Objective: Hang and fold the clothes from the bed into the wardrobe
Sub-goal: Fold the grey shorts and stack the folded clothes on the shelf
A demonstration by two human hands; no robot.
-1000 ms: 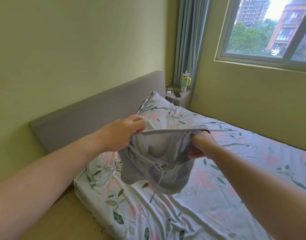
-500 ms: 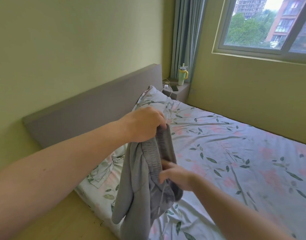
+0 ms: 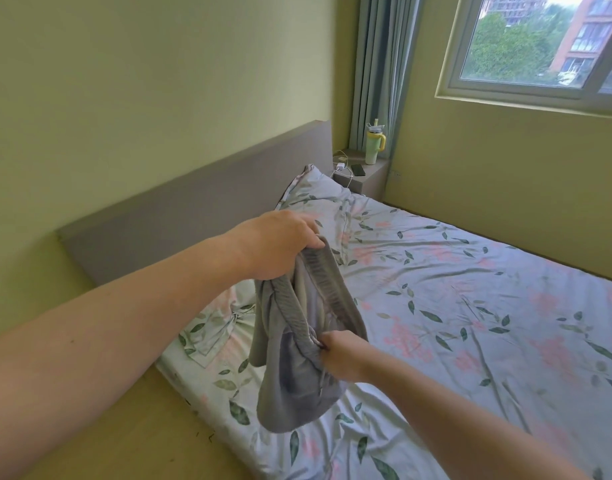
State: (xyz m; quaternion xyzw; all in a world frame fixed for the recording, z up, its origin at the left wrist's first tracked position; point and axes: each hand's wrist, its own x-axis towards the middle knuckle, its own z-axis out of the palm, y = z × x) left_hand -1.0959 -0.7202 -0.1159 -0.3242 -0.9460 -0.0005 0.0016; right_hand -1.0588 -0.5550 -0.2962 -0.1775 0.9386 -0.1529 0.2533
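Observation:
A grey garment with a ribbed elastic waistband (image 3: 297, 344) hangs in the air over the left edge of the bed (image 3: 471, 323). My left hand (image 3: 280, 247) grips the top of its waistband, held high. Lower down, my right hand (image 3: 346, 358) pinches another part of the waistband, so the fabric droops between and below both hands. The wardrobe is out of view.
A grey headboard (image 3: 200, 216) runs along the left wall, with a floral pillow (image 3: 318, 192) against it. At the far corner a nightstand (image 3: 363, 174) carries a green tumbler (image 3: 374, 143), a phone and a charger. Curtain and window stand behind.
The garment was stretched wide between both hands; now it hangs vertically. My left hand rose with the waistband, and my right hand dropped below it and took a new pinch on the band.

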